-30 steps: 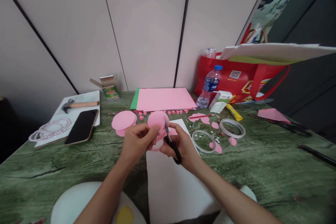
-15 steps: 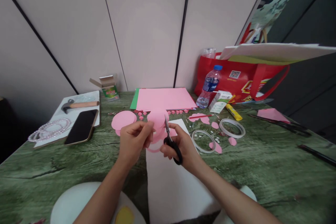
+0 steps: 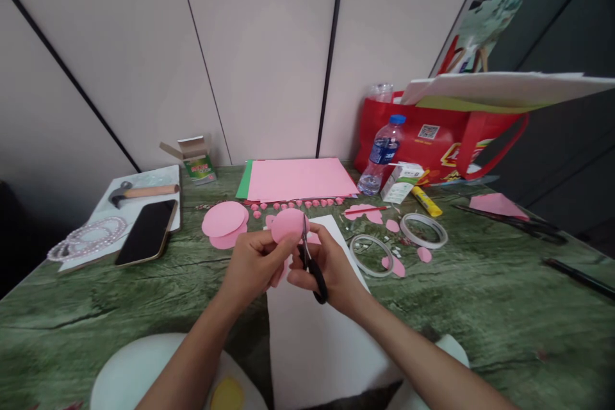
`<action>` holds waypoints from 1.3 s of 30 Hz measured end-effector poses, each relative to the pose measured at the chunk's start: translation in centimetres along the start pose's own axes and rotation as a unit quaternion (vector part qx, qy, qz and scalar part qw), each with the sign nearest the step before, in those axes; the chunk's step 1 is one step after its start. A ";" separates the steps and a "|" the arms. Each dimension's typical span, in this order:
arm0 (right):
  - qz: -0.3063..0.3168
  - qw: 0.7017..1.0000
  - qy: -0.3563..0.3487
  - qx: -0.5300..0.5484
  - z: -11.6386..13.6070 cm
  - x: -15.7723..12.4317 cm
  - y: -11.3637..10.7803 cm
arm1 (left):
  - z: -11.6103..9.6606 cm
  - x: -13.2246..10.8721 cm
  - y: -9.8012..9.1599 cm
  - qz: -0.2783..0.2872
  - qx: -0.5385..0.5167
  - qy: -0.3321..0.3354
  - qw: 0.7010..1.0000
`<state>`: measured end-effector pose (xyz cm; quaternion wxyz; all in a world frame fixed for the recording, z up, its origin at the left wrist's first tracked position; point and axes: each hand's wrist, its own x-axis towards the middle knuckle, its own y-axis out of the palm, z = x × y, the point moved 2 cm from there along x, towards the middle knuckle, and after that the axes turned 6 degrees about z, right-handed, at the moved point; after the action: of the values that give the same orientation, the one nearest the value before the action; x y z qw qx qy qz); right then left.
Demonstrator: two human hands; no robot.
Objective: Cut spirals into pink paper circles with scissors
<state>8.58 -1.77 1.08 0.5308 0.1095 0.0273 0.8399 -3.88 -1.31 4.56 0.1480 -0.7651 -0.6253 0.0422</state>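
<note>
— Above the white sheet, our left hand pinches the pink circle shut. And the scissors?

— Clasped in our right hand, blades nearly closed at its edge. We'd best turn the paper, not the blades.

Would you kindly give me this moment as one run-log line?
left hand: holds pink paper disc | right hand: holds scissors, blades at disc edge | white sheet beneath

Hammer beside black phone, water bottle by red bag, yellow glue stick
</note>
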 end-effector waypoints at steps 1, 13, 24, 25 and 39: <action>0.002 1.000 -0.010 0.000 0.0 0.0 0.0 | 0.0 0.0 0.0 0.006 0.004 0.000 1.000; -0.007 1.000 0.003 0.005 0.2 0.0 -0.2 | 0.0 0.0 -0.1 -0.006 0.000 0.004 1.000; -0.006 1.000 0.018 0.020 0.4 0.1 -0.2 | -0.1 0.0 -0.3 -0.007 0.015 0.007 1.000; -0.006 1.000 0.019 0.022 0.4 0.1 -0.3 | -0.1 0.0 -0.3 -0.009 0.011 0.008 1.000; -0.017 0.999 0.027 0.028 0.0 0.1 -0.5 | 0.2 0.1 -0.7 -0.028 -0.047 0.026 0.998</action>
<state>8.98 -1.43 0.99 0.5405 0.1011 0.0667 0.8326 -4.54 -1.05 4.57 0.1291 -0.7541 -0.6438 -0.0108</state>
